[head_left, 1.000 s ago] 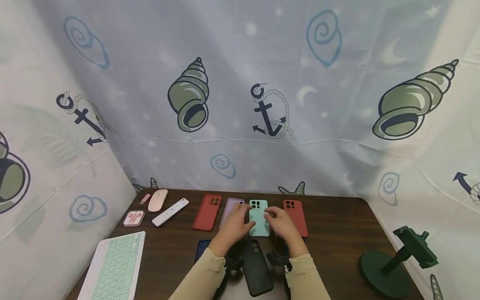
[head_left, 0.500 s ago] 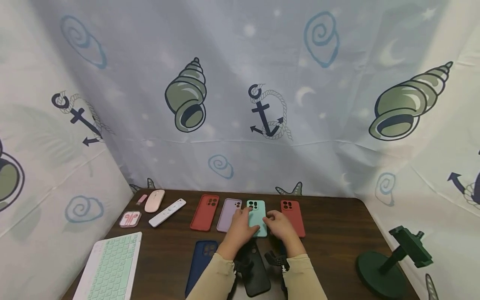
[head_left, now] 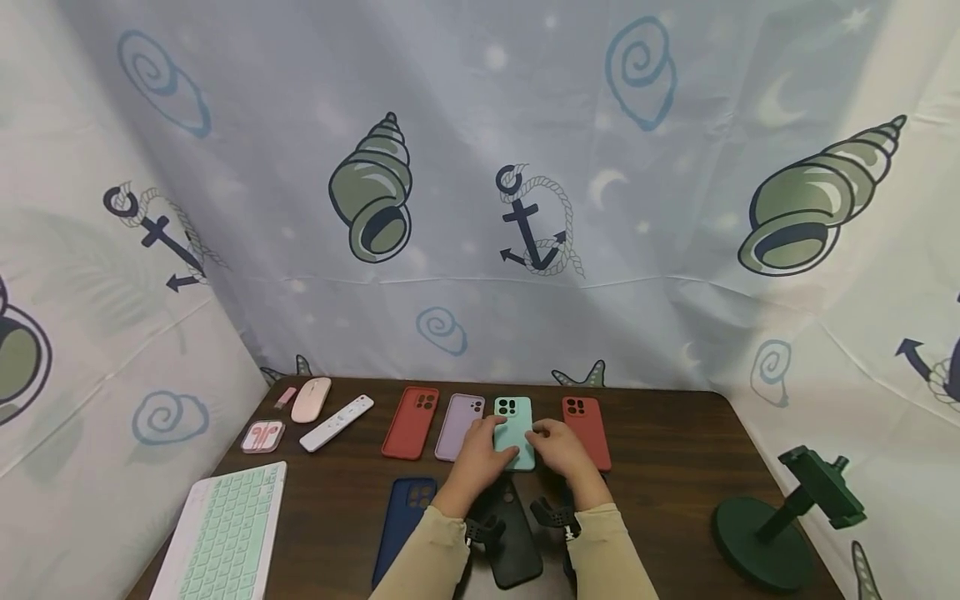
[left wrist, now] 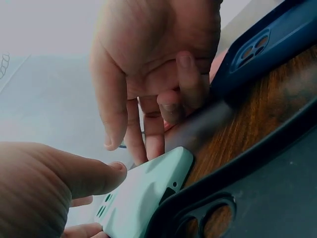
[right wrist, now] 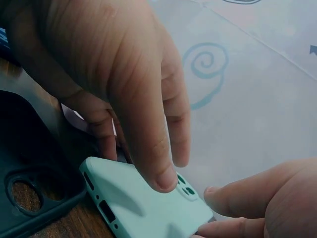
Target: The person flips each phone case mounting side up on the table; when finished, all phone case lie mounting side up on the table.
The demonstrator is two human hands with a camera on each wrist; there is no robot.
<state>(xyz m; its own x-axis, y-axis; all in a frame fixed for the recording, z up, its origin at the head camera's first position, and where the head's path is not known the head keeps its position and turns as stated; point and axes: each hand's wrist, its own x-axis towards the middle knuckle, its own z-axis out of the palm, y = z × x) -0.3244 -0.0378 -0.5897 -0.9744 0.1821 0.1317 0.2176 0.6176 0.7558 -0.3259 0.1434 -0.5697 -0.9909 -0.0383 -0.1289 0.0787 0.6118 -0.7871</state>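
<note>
A mint-green phone case (head_left: 517, 435) lies back side up at the middle of a row of cases, its camera cutout at the far end. My left hand (head_left: 483, 458) is at its left side, the thumb extended over the back in the left wrist view. Opposite it, my right hand (head_left: 564, 452) touches the right edge with its fingertips; the right wrist view shows thumb and finger apart near that edge. Neither hand's fingers wrap round the case. Between my wrists a black phone case (head_left: 513, 537) lies on a grey surface, partly hidden.
The row also has a red case (head_left: 411, 425), a lilac case (head_left: 457, 429) and another red case (head_left: 588, 433). A navy case (head_left: 405, 517) lies left; another blue case (left wrist: 267, 49) is near my right wrist. Further out are a remote (head_left: 337, 423), mouse, keyboard (head_left: 225, 533) and green stand (head_left: 780, 533).
My left hand and forearm have shifted right, uncovering more of the lilac and navy cases. The right hand stays at the mint case's edge. The head view has moved slightly.
</note>
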